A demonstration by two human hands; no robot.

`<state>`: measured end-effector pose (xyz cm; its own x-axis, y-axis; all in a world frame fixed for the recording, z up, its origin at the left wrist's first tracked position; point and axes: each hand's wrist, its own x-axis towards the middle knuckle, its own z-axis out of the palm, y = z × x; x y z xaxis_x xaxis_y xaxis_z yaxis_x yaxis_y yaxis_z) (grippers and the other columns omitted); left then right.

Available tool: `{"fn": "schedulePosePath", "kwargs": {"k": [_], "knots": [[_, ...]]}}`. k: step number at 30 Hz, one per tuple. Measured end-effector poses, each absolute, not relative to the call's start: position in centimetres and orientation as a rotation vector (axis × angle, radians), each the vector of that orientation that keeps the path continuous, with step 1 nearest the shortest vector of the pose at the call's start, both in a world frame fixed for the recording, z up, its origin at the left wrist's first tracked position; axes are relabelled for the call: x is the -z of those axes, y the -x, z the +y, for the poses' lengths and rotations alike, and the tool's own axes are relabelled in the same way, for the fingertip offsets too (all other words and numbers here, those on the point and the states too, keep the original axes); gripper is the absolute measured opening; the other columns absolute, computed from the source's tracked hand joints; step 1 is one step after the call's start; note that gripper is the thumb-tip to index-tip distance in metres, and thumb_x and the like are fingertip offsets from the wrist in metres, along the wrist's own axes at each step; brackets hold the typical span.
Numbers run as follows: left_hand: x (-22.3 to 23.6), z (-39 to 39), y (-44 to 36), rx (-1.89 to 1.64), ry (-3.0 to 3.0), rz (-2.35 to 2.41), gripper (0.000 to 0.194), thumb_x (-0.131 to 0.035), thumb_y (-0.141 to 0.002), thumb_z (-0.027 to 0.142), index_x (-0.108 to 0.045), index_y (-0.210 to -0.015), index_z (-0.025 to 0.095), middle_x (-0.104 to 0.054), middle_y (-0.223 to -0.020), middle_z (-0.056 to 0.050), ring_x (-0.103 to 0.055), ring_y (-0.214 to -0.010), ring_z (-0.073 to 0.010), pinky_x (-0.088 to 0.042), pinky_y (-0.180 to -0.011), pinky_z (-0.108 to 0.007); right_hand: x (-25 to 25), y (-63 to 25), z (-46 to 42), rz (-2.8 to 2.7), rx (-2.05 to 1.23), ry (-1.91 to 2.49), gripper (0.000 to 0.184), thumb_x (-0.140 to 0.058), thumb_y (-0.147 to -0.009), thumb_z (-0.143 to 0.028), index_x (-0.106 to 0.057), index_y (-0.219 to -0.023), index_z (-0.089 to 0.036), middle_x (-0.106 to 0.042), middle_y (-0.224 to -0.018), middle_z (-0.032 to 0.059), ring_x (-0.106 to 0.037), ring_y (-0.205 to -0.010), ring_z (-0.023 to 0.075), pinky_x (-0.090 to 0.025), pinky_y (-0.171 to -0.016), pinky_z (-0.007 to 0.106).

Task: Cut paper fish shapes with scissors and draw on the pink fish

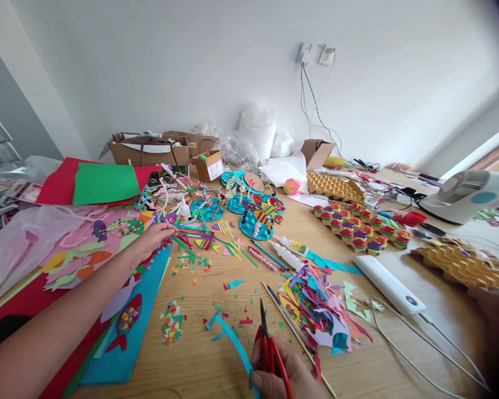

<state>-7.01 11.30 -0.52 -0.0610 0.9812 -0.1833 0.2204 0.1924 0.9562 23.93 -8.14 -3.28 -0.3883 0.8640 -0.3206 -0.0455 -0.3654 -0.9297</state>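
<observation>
one left hand (160,236) outstretched, fingers (169,228) bunched near paper strips (193,229), right hand (286,370) low, pinching blue strip (238,344), gripping scissors (268,354)

- The right hand (289,372) holds scissors (270,352) and a blue strip (236,342).
- The left hand (163,236) is at coloured strips (193,235).
- Scraps (173,323) lie on the surface (149,357).
- At right, a fan (469,194).

"What do I have on my left?"
"Paper sheets (149,332), on the table (208,360)."
"And right of them?"
"I see paper bits (173,324), then scraps (326,305), a power bank (388,285) and a fan (468,194)."
"What's behind?"
"Boxes (149,151), back by the wall (170,66)."
</observation>
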Motion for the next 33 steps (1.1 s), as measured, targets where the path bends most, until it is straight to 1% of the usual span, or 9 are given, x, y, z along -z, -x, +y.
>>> {"fn": "schedulePosePath", "kwargs": {"k": [3, 6, 8, 10, 13, 17, 21, 26, 33], "knots": [[-0.1, 11.6, 7.1, -0.977, -1.371, 1.612, 0.013, -0.063, -0.066, 0.019, -0.065, -0.079, 0.017, -0.060, -0.060, 0.001, -0.056, -0.051, -0.0143, -0.038, -0.046, -0.023, 2.9, -23.8, -7.9, -1.161, -1.833, 1.212, 0.039, -0.072, -0.058, -0.047, -0.051, -0.073, -0.019, -0.043, -0.055, -0.0062, -0.035, -0.045, 0.0062, -0.025, -0.043, 0.019], [-1.6, 11.7, 7.0, -1.057, -1.559, 1.684, 0.014, -0.063, -0.059, 0.017, -0.067, -0.072, 0.021, -0.063, -0.081, -0.003, -0.059, -0.075, -0.0200, -0.041, -0.060, -0.024, 2.3, -23.8, -7.8, -1.155, -1.819, 1.217, 0.036, -0.073, -0.060, -0.042, -0.052, -0.075, -0.018, -0.046, -0.055, -0.0059, -0.038, -0.045, 0.0062, -0.029, -0.044, 0.019], [-3.0, 11.0, 6.3, -1.108, -1.672, 1.687, 0.014, -0.061, -0.059, 0.017, -0.067, -0.071, 0.022, -0.061, -0.096, -0.005, -0.055, -0.092, -0.0236, -0.040, -0.071, -0.025, 1.8, -23.9, -7.7, -1.151, -1.765, 1.200, 0.035, -0.073, -0.060, -0.041, -0.052, -0.074, -0.017, -0.047, -0.056, -0.0054, -0.041, -0.046, 0.0068, -0.031, -0.044, 0.019], [-4.2, 9.4, 4.8, -1.111, -1.767, 1.648, 0.013, -0.059, -0.062, 0.021, -0.067, -0.072, 0.023, -0.060, -0.096, -0.005, -0.052, -0.095, -0.0247, -0.040, -0.074, -0.026, 1.2, -23.8, -7.4, -1.117, -1.687, 1.186, 0.032, -0.072, -0.062, -0.039, -0.053, -0.073, -0.016, -0.049, -0.056, -0.0046, -0.043, -0.047, 0.0073, -0.032, -0.044, 0.019], [-4.9, 5.4, 1.4, -0.949, -1.861, 1.487, 0.013, -0.057, -0.068, 0.030, -0.068, -0.067, 0.023, -0.060, -0.068, -0.002, -0.056, -0.071, -0.0203, -0.041, -0.062, -0.025, 0.0, -23.4, -6.8, -1.059, -1.612, 1.139, 0.031, -0.073, -0.062, -0.036, -0.054, -0.075, -0.016, -0.052, -0.057, -0.0036, -0.045, -0.047, 0.0076, -0.032, -0.044, 0.019], [-4.2, -0.1, -2.8, -0.510, -1.630, 0.984, 0.031, -0.046, -0.079, 0.041, -0.067, -0.084, 0.019, -0.059, -0.072, -0.002, -0.052, -0.058, -0.0144, -0.039, -0.048, -0.022, -1.3, -22.4, -5.9, -1.055, -1.603, 1.029, 0.029, -0.073, -0.061, -0.033, -0.054, -0.074, -0.016, -0.054, -0.058, -0.0035, -0.046, -0.047, 0.0077, -0.035, -0.045, 0.019], [-3.4, -2.5, -4.9, -0.672, -1.383, 0.854, 0.030, -0.046, -0.080, 0.042, -0.061, -0.086, 0.017, -0.052, -0.067, 0.000, -0.046, -0.059, -0.0121, -0.038, -0.052, -0.022, -1.7, -21.3, -5.3, -1.106, -1.568, 1.068, 0.025, -0.070, -0.061, -0.031, -0.051, -0.070, -0.017, -0.050, -0.056, -0.0052, -0.044, -0.046, 0.0073, -0.033, -0.043, 0.019], [-2.6, -2.1, -5.2, -0.882, -1.490, 1.125, 0.025, -0.054, -0.074, 0.036, -0.048, -0.057, 0.018, -0.041, -0.052, 0.006, -0.038, -0.049, -0.0099, -0.032, -0.047, -0.022, -1.2, -20.2, -4.8, -1.201, -1.456, 1.191, 0.016, -0.062, -0.061, -0.025, -0.049, -0.067, -0.018, -0.047, -0.055, -0.0060, -0.040, -0.046, 0.0068, -0.032, -0.041, 0.019], [-2.9, -1.2, -4.4, -1.075, -1.410, 1.234, 0.025, -0.055, -0.072, 0.037, -0.049, -0.057, 0.018, -0.045, -0.052, 0.005, -0.043, -0.049, -0.0103, -0.037, -0.047, -0.022, -0.1, -19.9, -5.2, -1.125, -1.545, 1.211, 0.021, -0.065, -0.058, -0.027, -0.047, -0.064, -0.019, -0.048, -0.052, -0.0070, -0.041, -0.043, 0.0064, -0.031, -0.040, 0.019]]}}
